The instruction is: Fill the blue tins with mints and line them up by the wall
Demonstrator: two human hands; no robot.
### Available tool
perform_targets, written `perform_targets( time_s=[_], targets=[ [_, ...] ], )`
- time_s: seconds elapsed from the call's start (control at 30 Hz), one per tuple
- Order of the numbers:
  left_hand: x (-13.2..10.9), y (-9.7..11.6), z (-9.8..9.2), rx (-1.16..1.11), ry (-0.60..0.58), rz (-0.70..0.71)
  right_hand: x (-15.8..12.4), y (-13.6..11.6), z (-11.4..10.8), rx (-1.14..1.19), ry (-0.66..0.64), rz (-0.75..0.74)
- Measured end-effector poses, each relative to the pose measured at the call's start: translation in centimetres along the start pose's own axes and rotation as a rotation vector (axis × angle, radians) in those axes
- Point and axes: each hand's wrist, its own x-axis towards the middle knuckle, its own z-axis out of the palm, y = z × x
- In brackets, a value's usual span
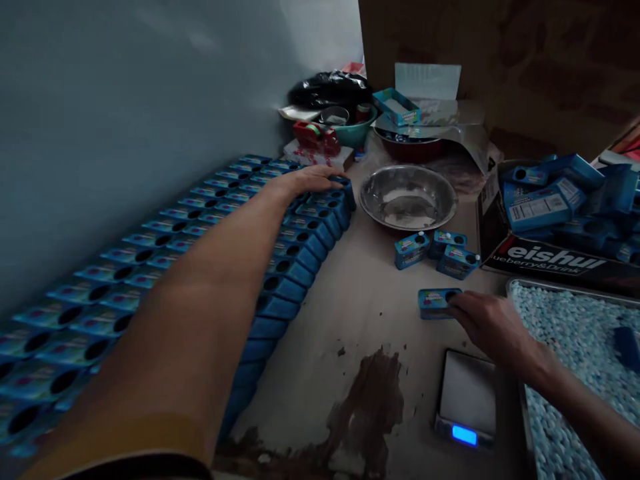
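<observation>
Along the left side of the bench (pixel 320 360), blue tins (pixel 287 267) stand packed in rows, each with a dark round opening at one end of its top. The left hand (pixel 317 179) reaches to the far right corner of that block, its fingers stretched over the tins there; whether they grip one or merely rest on top, I cannot tell. Towards the bench's right edge, the right hand (pixel 483 323) pinches a single tin (pixel 431 307) by its right end, close to the opening; whether its base touches the bench is unclear. Three loose tins (pixel 457 263) stand just beyond, before a metal bowl (pixel 443 190). Nearer the front edge lies a scale (pixel 467 387), display lit, just left of a tray (pixel 526 427) of pale blue pieces (pixel 565 327).

A light, level pinch on the side walls would suit the held tin best, fingers off the opening. At the block's corner, gentle pressure seems wise: a sideways nudge could skew the row.
</observation>
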Motion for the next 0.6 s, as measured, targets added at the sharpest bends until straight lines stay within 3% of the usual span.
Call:
perform_targets(
  time_s=[0.13, 0.27, 0.43, 0.6],
  targets=[
    [-0.5, 1.3, 0.4, -0.017, 0.038, -0.089, -7.3, 0.1, 0.9, 0.088, 0.197, -0.082],
    [-2.0, 3.4, 0.4, -0.013, 0.169, -0.159, -12.8, -1.0, 2.3, 0.117, 0.273, -0.065],
    [-5.3, 6.7, 2.7, -0.07, 0.321, -0.218, -15.5, -2.1, 4.2, 0.059, 0.346, -0.032],
    [-8.3, 10.2, 7.7, -0.298, 0.288, -0.282, -17.1, -1.4, 2.6, 0.16, 0.387, 0.12]
  ],
)
